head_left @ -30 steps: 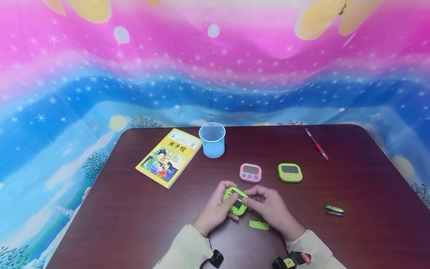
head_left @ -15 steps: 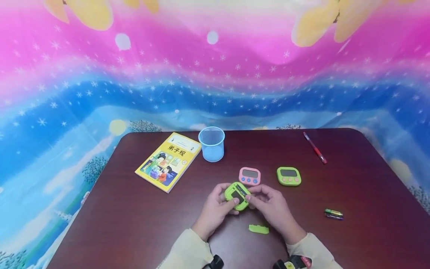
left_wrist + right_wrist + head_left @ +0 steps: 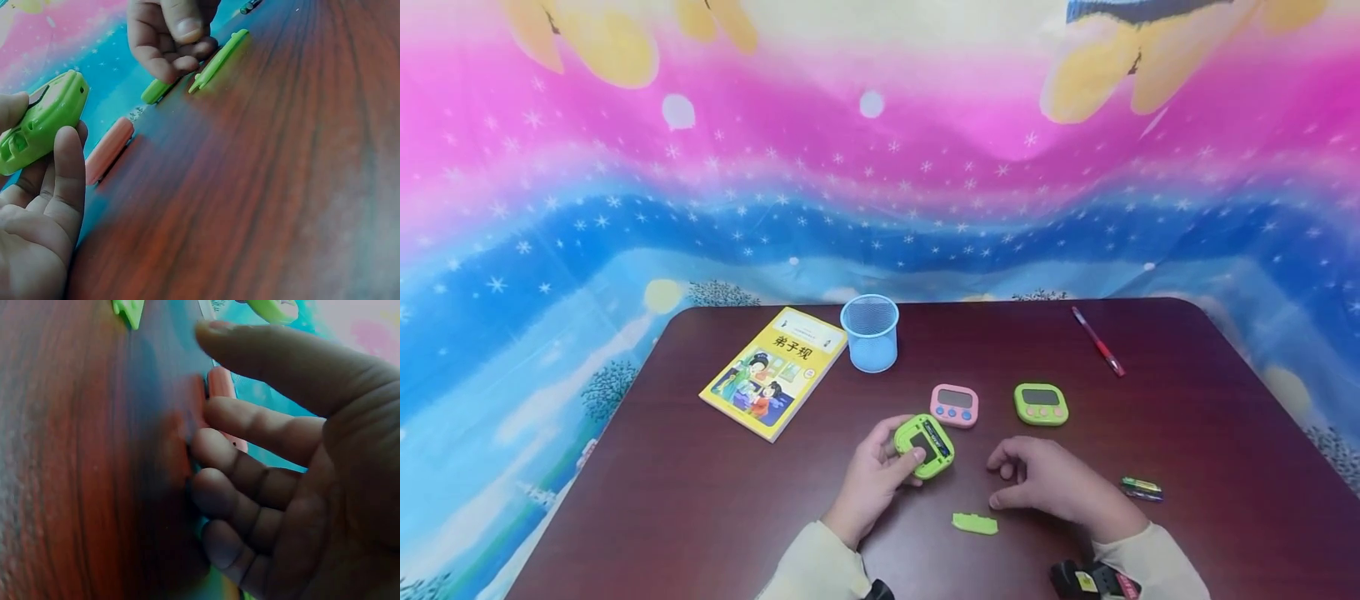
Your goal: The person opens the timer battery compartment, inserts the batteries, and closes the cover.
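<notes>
My left hand (image 3: 871,483) grips a green digital timer (image 3: 925,447), back side up, with the thumb pressed over its back. Its long battery slot is uncovered, with a dark battery showing inside. My right hand (image 3: 1052,482) is apart from the timer, over the table to its right, fingers loosely bent and holding nothing. A loose green battery cover (image 3: 975,523) lies on the table between the hands, just left of the right thumb. In the right wrist view the fingers (image 3: 215,487) are spread from the thumb, and a corner of the cover (image 3: 130,311) shows at the top.
Behind the hands lie a pink timer (image 3: 955,406) and a second green timer (image 3: 1041,404). Batteries (image 3: 1142,488) rest to the right of the right hand. Farther back are a yellow book (image 3: 775,371), a blue mesh pen cup (image 3: 872,337) and a red pen (image 3: 1098,341).
My right hand has let go of the green timer and moved right, away from it. The left hand still holds the timer. The head view has tilted up slightly.
</notes>
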`<state>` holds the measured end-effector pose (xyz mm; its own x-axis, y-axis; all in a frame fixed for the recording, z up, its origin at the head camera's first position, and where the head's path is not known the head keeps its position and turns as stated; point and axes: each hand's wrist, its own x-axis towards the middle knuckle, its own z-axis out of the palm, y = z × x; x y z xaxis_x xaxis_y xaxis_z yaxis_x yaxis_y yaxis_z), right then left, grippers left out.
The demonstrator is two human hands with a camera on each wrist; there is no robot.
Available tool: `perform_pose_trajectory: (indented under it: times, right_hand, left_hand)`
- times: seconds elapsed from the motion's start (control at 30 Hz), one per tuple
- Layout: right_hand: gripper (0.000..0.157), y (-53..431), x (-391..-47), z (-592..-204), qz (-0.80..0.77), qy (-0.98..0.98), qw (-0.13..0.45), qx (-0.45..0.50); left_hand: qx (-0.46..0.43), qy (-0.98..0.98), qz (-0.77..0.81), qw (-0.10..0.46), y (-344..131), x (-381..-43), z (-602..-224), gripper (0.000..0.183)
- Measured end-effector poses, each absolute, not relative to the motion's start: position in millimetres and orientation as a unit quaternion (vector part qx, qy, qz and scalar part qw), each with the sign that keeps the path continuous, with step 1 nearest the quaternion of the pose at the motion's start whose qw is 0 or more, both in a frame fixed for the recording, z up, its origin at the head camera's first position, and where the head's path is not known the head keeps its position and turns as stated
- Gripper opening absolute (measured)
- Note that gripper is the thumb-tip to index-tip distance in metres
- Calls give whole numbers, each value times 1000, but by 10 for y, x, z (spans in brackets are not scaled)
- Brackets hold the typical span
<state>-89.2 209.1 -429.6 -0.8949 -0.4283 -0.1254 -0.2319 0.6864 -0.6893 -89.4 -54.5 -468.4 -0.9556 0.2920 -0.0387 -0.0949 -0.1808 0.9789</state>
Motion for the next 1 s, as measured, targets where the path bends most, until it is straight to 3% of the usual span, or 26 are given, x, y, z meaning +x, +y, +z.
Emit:
perform_pose_trajectory:
  times: [0.47, 1.0]
  right_hand:
    - [23, 2016, -826, -4326, -308, 919, 118, -216]
    - [31, 1962, -802, -4313, -322, 907, 142, -233]
  left_hand:
    - [86, 632, 761, 124, -540, -888, -4706, 47]
    - [89, 631, 758, 137, -565, -908, -4709, 47]
